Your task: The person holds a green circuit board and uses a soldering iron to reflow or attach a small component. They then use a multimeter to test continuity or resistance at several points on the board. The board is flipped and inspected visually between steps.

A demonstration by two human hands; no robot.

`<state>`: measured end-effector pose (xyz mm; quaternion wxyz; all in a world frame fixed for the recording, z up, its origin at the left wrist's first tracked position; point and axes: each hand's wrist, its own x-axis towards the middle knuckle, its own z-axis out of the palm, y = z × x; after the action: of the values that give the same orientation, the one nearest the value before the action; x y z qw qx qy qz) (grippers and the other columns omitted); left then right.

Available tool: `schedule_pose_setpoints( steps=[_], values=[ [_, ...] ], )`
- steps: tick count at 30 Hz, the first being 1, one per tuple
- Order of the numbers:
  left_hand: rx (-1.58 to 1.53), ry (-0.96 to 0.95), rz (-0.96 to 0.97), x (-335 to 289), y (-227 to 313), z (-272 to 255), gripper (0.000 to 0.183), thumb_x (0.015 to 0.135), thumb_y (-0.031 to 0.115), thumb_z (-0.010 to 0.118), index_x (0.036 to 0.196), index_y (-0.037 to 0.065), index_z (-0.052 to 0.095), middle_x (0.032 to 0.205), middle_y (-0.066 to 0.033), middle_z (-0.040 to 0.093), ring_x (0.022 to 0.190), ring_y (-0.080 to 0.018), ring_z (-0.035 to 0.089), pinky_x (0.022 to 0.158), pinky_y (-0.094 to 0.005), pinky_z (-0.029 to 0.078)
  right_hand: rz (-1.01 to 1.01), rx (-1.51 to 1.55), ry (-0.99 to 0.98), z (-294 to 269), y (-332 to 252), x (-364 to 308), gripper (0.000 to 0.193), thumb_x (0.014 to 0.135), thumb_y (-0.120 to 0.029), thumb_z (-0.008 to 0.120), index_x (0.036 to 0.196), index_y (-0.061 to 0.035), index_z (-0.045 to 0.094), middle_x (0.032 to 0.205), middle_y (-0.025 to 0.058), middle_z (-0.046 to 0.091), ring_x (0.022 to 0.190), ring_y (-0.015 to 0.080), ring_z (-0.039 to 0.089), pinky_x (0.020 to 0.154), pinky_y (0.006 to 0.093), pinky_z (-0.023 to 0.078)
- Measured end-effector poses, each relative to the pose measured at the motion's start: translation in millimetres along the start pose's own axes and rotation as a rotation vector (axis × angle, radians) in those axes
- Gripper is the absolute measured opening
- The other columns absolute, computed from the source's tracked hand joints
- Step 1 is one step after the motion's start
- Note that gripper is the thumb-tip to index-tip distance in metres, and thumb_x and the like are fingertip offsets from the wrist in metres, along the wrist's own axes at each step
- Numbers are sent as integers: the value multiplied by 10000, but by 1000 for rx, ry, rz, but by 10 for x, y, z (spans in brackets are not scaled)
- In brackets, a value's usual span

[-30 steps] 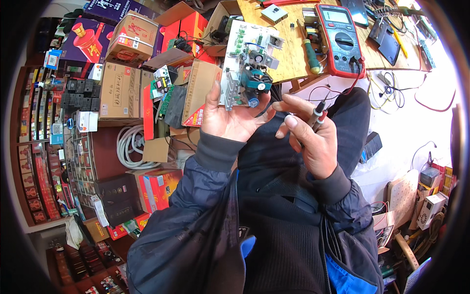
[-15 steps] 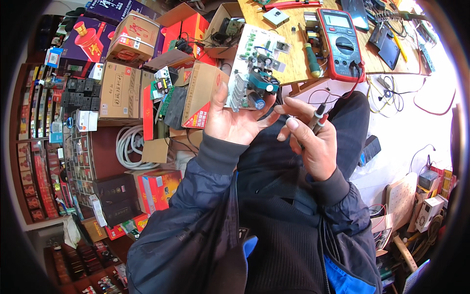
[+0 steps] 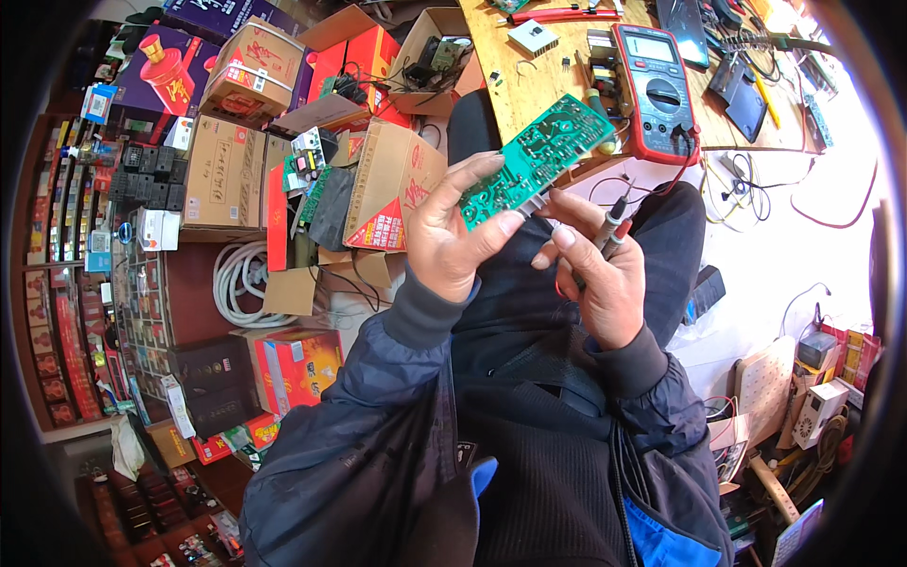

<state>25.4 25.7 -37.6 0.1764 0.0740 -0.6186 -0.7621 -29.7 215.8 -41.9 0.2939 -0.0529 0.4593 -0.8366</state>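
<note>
My left hand [image 3: 455, 232] grips a green circuit board [image 3: 543, 151] by its near left end, thumb on the face turned up toward me. That face carries solder joints and traces; the parts beneath are mostly hidden. Close by on the right, my right hand [image 3: 597, 283] is closed around the multimeter probes [image 3: 614, 223], whose tips point up and away. Beyond both hands, a red digital multimeter [image 3: 658, 93] lies on the wooden table, with leads plugged into its lower end.
On the wooden table [image 3: 510, 94] lie a heat sink [image 3: 533, 38], a green-handled screwdriver [image 3: 593, 98] and a dark tablet-like panel [image 3: 682, 33]. Opened cardboard boxes [image 3: 402, 180] crowd the left, beside a coil of white hose [image 3: 241, 283]. Cables trail on the floor at right.
My left hand has turned the circuit board over, from its component side to its solder side, and brought it nearer my right hand. The right hand keeps the probes in nearly the same place.
</note>
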Motion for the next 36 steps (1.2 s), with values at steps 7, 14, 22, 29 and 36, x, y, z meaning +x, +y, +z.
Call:
schedule_pose_setpoints(
  steps=[7,14,22,29,36],
  values=[
    [474,-5,276,-5,15,44,749,779,30,886,1460,27,572,1451,-173,605,1334,-300,623,1127,-405,503,2,-68,3,10,-12,26,483,1049,-181,693,1415,121,600,1132,177,761,785,135,722,484,196,423],
    [607,7,392,15,1,49,802,752,40,899,1474,31,550,1436,-206,619,1306,-364,643,1094,-437,530,3,-78,15,36,-18,39,440,1053,-188,686,1369,112,628,965,164,760,701,107,689,478,182,399],
    [715,-20,495,11,-11,91,815,730,25,904,1465,38,554,1430,-213,621,1284,-378,648,1073,-443,539,63,-55,4,-40,13,55,344,1057,-185,707,1318,38,682,883,105,765,569,45,553,492,184,371],
    [600,-35,413,22,-19,98,715,745,29,899,1397,44,604,1419,-199,618,1270,-347,653,1075,-425,532,51,-26,39,-41,57,59,336,1061,-181,717,1322,24,668,925,124,771,588,66,590,494,188,393],
    [51,19,75,36,3,-2,392,892,39,804,1271,-4,713,1345,-131,660,1280,-210,631,1106,-383,507,26,10,-16,-8,5,33,412,1060,-139,702,1430,28,628,1315,183,724,857,154,740,523,194,445]
  ],
)
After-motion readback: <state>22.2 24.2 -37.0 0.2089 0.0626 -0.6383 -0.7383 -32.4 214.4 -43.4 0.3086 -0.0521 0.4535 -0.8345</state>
